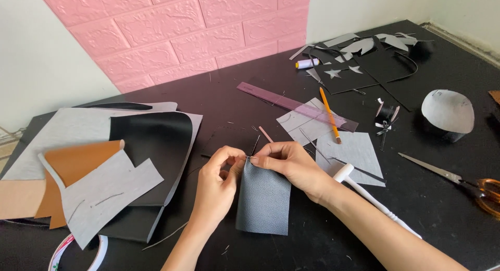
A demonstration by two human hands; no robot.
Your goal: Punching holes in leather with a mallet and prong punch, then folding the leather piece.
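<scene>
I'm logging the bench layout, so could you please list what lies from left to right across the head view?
Tape roll → tan leather sheet → left hand → grey leather piece → right hand → orange pencil → white mallet → scissors.

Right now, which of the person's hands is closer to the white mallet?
Right. The right hand pinches the grey leather piece just beside the white mallet; the left hand lies farther away, across the leather.
</scene>
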